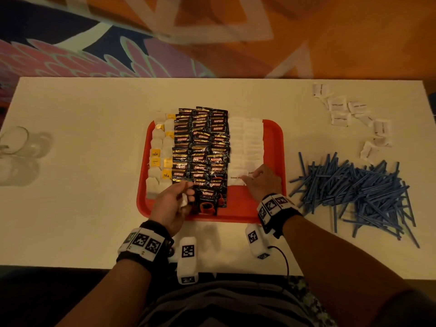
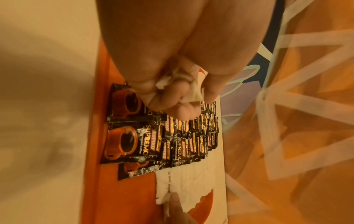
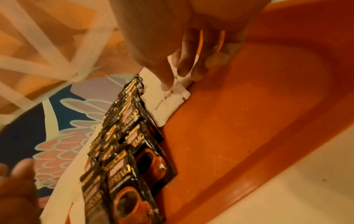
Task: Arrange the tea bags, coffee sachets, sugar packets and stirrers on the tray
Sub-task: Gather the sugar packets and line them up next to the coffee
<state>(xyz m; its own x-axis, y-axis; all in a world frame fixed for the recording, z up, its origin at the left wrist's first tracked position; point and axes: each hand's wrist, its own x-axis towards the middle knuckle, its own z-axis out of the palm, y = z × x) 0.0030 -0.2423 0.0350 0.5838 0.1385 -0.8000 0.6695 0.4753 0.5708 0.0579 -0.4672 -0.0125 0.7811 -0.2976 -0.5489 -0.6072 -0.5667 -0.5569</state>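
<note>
The right hand (image 1: 260,182) lies low over the near right part of the red plastic tray (image 1: 274,147), its fingers nearly straight and pressing on a white paper sugar packet printed "brown sugar" (image 3: 166,103). The fingertips (image 3: 184,68) rest on the packet next to it, seemingly to slide it square against its neighbour and close the near end of the sugar rows. The left hand (image 1: 173,204) hovers over the near left of the tray with its fingers curled round a small bunch of crumpled white paper packets (image 2: 191,89), most likely a reserve of sugar packets kept ready to feed to the other hand.

Just beside the pressed packet run the black foil coffee sachets with gold lettering (image 1: 200,152), overlapped like shingles in three columns down the middle of the tray, so that each label shows while the stack takes little room. To their right the white sugar packets already laid (image 1: 246,140) form two overlapping columns. To their left the white tea bags with yellow tags (image 1: 160,156) make two more, spilling slightly over the tray's far left edge.

On the white counter (image 1: 82,114), well apart to the right, a loose heap of thin blue plastic stirrers (image 1: 361,192) waits untouched, and beyond it a scatter of further white sugar packets (image 1: 342,109) lies not yet gathered. By my reckoning the sugar is partly done and the bare strip along the tray's right edge is probably meant for the stirrers. Clear glassware (image 1: 21,149) stands at the counter's far left.
</note>
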